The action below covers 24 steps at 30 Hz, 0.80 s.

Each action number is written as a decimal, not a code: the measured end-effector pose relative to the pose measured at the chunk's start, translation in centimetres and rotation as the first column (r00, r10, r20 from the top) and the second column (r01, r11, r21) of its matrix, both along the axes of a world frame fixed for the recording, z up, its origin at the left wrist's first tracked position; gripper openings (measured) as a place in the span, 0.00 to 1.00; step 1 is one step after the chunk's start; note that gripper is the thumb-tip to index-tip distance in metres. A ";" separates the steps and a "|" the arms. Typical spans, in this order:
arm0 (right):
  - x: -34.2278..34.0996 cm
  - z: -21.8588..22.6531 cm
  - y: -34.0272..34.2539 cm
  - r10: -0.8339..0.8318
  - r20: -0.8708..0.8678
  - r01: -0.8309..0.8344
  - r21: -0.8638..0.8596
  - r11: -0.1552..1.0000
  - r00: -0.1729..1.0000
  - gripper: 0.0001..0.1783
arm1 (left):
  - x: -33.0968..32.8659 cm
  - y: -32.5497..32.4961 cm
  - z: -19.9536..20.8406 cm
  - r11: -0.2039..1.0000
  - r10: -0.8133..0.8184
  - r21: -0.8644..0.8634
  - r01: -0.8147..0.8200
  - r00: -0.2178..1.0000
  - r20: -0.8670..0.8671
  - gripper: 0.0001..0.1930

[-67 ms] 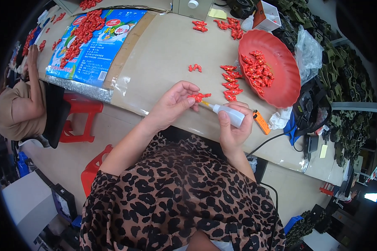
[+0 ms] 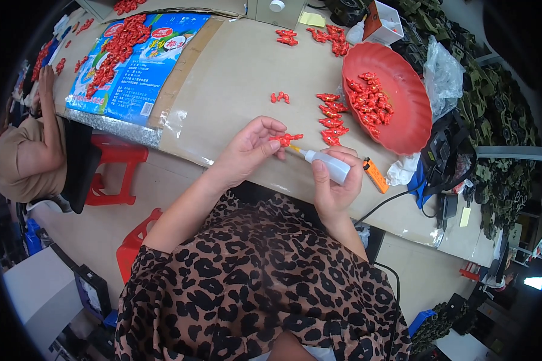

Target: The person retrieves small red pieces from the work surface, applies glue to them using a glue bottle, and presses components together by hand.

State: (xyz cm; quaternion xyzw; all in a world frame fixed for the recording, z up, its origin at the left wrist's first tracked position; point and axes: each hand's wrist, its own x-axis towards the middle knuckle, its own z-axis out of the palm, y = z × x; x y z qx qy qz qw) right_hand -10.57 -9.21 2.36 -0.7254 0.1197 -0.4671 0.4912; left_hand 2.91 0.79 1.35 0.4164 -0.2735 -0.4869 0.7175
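Note:
Between the thumb and fingers of my left hand (image 2: pixel 251 147) is a small red figurine (image 2: pixel 288 139), held just above the table's near edge. My right hand (image 2: pixel 338 180) is wrapped round a white squeeze bottle (image 2: pixel 330 166) with a yellowish nozzle. The nozzle's tip points left and meets or nearly meets the figurine; the exact contact is too small to tell. Beyond my hands lie a few small red pieces (image 2: pixel 280 97). A column of red figurines (image 2: pixel 332 120) lies beside a red scalloped bowl (image 2: pixel 412 99), which holds a heap of similar figurines (image 2: pixel 370 102).
An orange utility knife or lighter (image 2: pixel 376 175) and a crumpled white tissue (image 2: pixel 403 170) lie right of my right hand. At the left, red pieces (image 2: pixel 123 45) are piled on a blue printed cardboard sheet (image 2: pixel 141 90). Another person (image 2: pixel 33 150) sits there near a red stool (image 2: pixel 115 168).
My right hand and the bottle have shifted very slightly. The left hand and the figurine stay in place.

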 end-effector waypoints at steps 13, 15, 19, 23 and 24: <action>-0.5 1.5 -1.8 0.182 -0.012 -0.120 0.711 0.693 0.983 0.21 | 0.7 0.3 -0.2 0.997 -0.055 -0.070 0.037 0.960 -0.273 0.09; -0.3 1.7 -2.6 0.214 -0.074 -0.109 0.677 0.728 0.974 0.21 | 1.1 0.1 -0.2 0.995 -0.070 -0.091 0.043 0.946 -0.317 0.08; 0.2 2.0 -3.4 0.333 -0.202 -0.147 0.612 0.777 0.921 0.19 | 1.7 0.2 -0.4 0.992 -0.112 -0.107 0.073 0.899 -0.423 0.08; 1.8 2.9 -2.5 0.217 -0.421 -0.080 0.321 0.944 0.881 0.14 | 2.0 1.5 0.2 0.997 -0.049 -0.068 0.020 0.887 -0.460 0.08; 1.3 2.5 -2.3 0.191 -0.417 -0.088 0.254 0.963 0.888 0.14 | 1.2 1.5 0.0 1.000 0.014 -0.014 -0.023 0.895 -0.447 0.08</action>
